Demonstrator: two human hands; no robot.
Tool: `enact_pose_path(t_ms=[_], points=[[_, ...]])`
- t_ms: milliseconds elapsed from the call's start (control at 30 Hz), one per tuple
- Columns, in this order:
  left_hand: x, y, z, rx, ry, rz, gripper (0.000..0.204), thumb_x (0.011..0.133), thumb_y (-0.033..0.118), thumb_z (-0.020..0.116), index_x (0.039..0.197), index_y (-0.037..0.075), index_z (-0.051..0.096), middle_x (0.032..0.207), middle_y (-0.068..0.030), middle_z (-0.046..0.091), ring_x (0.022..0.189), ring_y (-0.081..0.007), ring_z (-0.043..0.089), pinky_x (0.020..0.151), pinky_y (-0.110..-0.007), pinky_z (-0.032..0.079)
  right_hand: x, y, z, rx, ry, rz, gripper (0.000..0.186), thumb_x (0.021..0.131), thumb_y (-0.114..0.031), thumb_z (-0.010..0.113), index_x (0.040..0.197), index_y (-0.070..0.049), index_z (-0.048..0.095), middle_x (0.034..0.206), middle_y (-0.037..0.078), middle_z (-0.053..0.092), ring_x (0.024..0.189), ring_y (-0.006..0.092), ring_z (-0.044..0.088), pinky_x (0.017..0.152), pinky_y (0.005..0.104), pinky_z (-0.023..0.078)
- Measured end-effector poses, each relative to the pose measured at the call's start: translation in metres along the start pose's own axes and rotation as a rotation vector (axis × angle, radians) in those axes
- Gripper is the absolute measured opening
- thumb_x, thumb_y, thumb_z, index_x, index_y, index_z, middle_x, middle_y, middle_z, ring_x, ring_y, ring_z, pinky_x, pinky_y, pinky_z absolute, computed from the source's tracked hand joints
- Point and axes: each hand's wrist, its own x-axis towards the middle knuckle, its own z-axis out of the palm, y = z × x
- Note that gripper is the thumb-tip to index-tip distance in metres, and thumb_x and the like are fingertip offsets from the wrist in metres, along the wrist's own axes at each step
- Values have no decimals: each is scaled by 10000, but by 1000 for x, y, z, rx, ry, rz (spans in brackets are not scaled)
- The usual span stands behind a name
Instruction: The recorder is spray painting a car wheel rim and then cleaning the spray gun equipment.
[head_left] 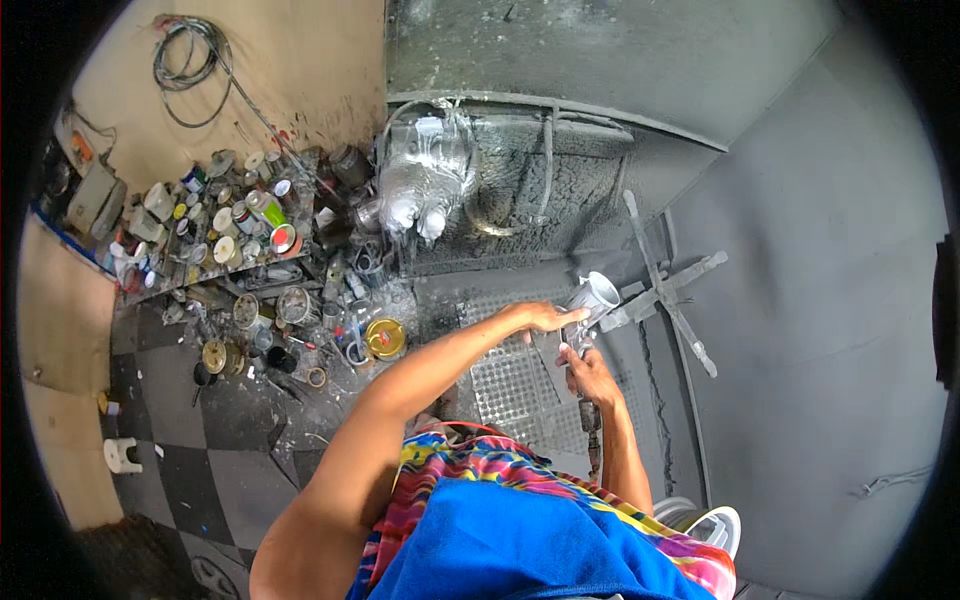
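A spray gun with a whitish, open-topped paint cup is held out in front of me. My right hand is closed round its handle, below the cup. A hose fitting hangs down from under that hand, along my right forearm. My left hand grips the near left side of the gun, thumb against the lower part of the cup. The cup tilts a little to the right, and its contents cannot be made out. Most of the gun's body is hidden by my fingers.
Beyond the cup stands a paint-coated cross-shaped stand. At left, a cluttered bench carries several paint cans; more containers, including a yellow-gold tin, lie on the floor. A perforated floor panel lies below my hands. A white wheel rim is at lower right.
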Motion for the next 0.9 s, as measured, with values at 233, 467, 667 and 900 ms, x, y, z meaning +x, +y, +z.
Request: enact_pose_path(t_ms=[233,467,667,900], points=[[-4,-27,-39,1,496,147,1035,836,824,391,1392,-48,434,1364,-345,479,1341,-447,409,1110,-482,328,46,-41,43,93,244,-77,350,986,-394,554,926,-54,604,507,11,481,434,117,451,444,291,350],[-61,-53,-19,-330,544,148,777,971,629,387,1316,-62,467,1285,-345,532,1250,-438,507,1033,-465,403,123,-98,70,277,480,-197,240,987,-246,553,1034,-21,623,671,7,539,504,97,478,447,259,392],[-99,-52,-64,-288,1005,255,488,949,407,596,1192,-10,530,1000,-244,668,877,-370,669,751,-461,496,166,-172,124,519,495,-325,296,972,-223,558,1173,-52,424,920,101,600,699,172,628,567,307,504],[-113,-130,-206,-188,1116,62,765,783,647,700,1087,-55,668,768,-153,706,656,-221,666,626,-367,516,159,-194,145,-73,131,-503,654,954,-355,615,1422,50,403,1337,273,496,1172,343,561,962,412,487]])
